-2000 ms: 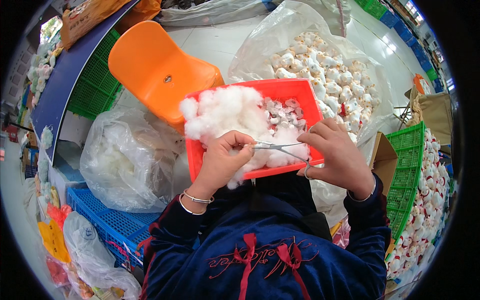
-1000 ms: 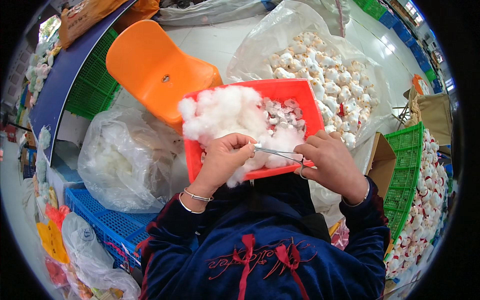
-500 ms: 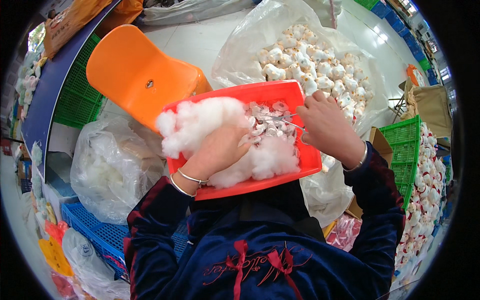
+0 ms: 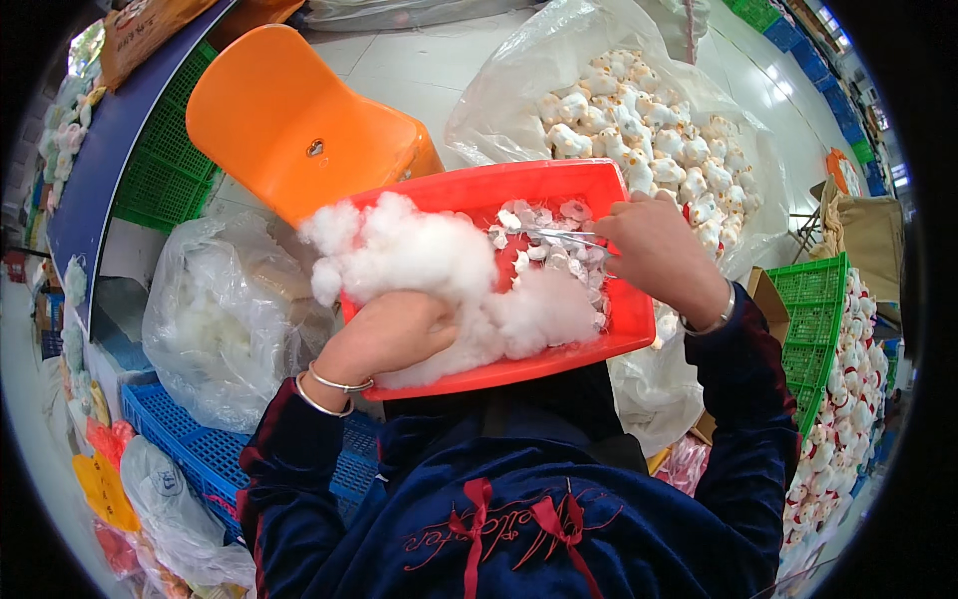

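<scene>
A red plastic tray (image 4: 627, 334) lies across my lap, with fluffy white stuffing (image 4: 419, 245) heaped over its left and front parts. My left hand (image 4: 391, 327) is closed in the stuffing near the front left, fingers curled into the fluff and their tips partly hidden. Over the tray's right end, my right hand (image 4: 667, 248) grips a slim metal scissor-like tool (image 4: 561, 236). Its narrow jaws point left, above a pile of small whitish fabric pieces (image 4: 574, 262). My fingers cover its handles.
Beyond the tray, a large clear plastic bag (image 4: 499, 120) holds many small white plush toys (image 4: 649, 130). An orange chair (image 4: 299, 120) stands at the far left. On the left are a bag of stuffing (image 4: 225, 329) and a blue crate (image 4: 190, 429); on the right, a green crate (image 4: 813, 319).
My left hand has drawn back left and nearer me, from the tray's middle into the stuffing, and its fingers have curled in. My right hand still holds the tool over the fabric pieces.
</scene>
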Tool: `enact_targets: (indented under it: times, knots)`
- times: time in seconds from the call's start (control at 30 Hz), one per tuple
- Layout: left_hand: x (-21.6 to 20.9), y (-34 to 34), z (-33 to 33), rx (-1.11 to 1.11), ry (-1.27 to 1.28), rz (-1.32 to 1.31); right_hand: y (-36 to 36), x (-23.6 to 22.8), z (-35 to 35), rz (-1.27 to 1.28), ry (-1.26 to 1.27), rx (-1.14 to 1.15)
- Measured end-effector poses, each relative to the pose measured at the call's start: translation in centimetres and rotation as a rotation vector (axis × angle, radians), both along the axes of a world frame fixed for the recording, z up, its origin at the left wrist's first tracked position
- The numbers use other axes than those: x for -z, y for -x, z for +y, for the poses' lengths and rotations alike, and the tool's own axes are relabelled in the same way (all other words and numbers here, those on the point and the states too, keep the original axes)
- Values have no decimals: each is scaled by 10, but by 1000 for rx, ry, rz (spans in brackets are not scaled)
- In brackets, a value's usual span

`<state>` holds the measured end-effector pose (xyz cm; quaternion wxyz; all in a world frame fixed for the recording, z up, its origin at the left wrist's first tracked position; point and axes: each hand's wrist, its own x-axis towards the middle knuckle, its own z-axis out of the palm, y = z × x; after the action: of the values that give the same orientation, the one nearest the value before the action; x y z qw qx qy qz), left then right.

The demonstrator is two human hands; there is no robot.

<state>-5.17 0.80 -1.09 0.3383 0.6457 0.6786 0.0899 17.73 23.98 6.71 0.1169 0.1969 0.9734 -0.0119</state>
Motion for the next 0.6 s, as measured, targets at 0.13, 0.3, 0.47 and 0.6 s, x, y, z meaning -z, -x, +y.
enact_targets:
  times: [0.13,0.3,0.47,0.6]
  knots:
    - [-27,-6,2,-399,-111,-582,-25,-29,-17,160,99,58]
    - [-26,-37,15,-694,-302,-993,-45,-37,-49,292,74,-41]
    - [-27,-49,13,-716,-209,-1090,-51,-41,-72,300,53,-44]
    - [-28,-55,10,-717,-226,-1096,-57,-38,-79,322,16,-61]
